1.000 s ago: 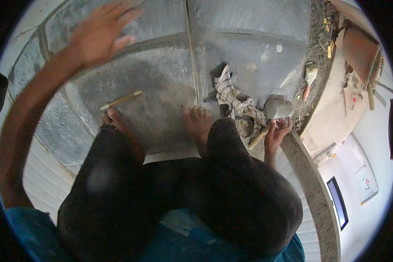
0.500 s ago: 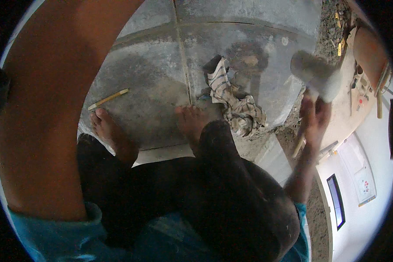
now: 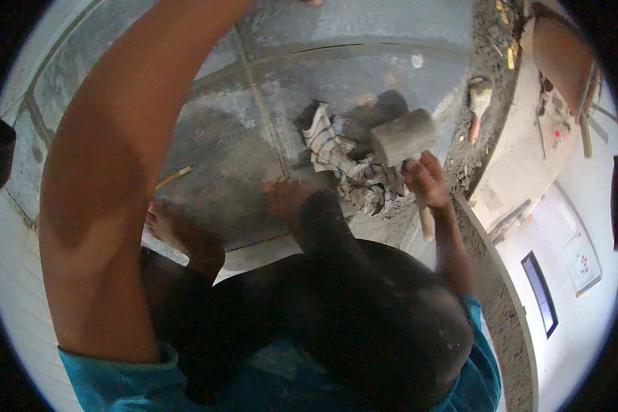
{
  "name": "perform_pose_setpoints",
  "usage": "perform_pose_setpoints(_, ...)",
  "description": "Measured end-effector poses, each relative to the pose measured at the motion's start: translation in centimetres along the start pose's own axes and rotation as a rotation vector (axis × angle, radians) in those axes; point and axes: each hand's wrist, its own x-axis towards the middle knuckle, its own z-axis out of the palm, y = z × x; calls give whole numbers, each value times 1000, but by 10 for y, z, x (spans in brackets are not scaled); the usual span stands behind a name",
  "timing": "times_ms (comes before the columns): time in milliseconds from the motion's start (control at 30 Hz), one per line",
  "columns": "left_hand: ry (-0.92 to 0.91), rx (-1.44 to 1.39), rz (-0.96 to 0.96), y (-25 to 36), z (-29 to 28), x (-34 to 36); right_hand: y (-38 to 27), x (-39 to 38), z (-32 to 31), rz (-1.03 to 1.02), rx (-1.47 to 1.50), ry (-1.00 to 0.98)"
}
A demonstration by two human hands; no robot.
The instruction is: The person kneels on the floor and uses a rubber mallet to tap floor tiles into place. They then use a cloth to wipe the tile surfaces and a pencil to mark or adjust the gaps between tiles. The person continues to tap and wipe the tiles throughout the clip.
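Note:
My right hand (image 3: 429, 180) is wrapped round the wooden handle of a mallet (image 3: 403, 136) with a thick grey head. The mallet is held up in front of the grey tiles (image 3: 364, 75), beside a crumpled striped cloth (image 3: 331, 147). My left arm stretches forward across the left side. Only a fingertip of my left hand (image 3: 313, 2) shows at the top edge, by the far tiles. The rest of that hand is out of view, so its grip is hidden.
A yellow stick (image 3: 174, 177) lies near my left foot (image 3: 178, 230). On the rough dirt strip to the right is a brush (image 3: 480, 103) with an orange-tipped handle. Beyond it stand a pale board (image 3: 522, 165) and small tools. My bare right foot (image 3: 288, 199) rests on the tiles.
My right hand has swung the mallet leftward from over the dirt strip to near the cloth. The view has shifted, uncovering the brush and bringing a left fingertip into sight.

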Motion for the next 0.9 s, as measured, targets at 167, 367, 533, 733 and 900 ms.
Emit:
perform_pose_setpoints(167,273,-36,111,-3,41,-41,16,-6,10,-166,-459,97)
perform_pose_setpoints(367,253,-282,51,25,18,-109,16,-30,17,-474,-709,525)
perform_pose_setpoints(533,-17,-240,-46,34,-21,-169,72,-63,17,-184,-697,890)
perform_pose_setpoints(733,6,-252,-119,-3,-12,-173,102,-98,77,-457,-828,591)
perform_pose_setpoints(900,270,-291,-47,-5,-6,-118,72,-78,128,-510,-631,386)
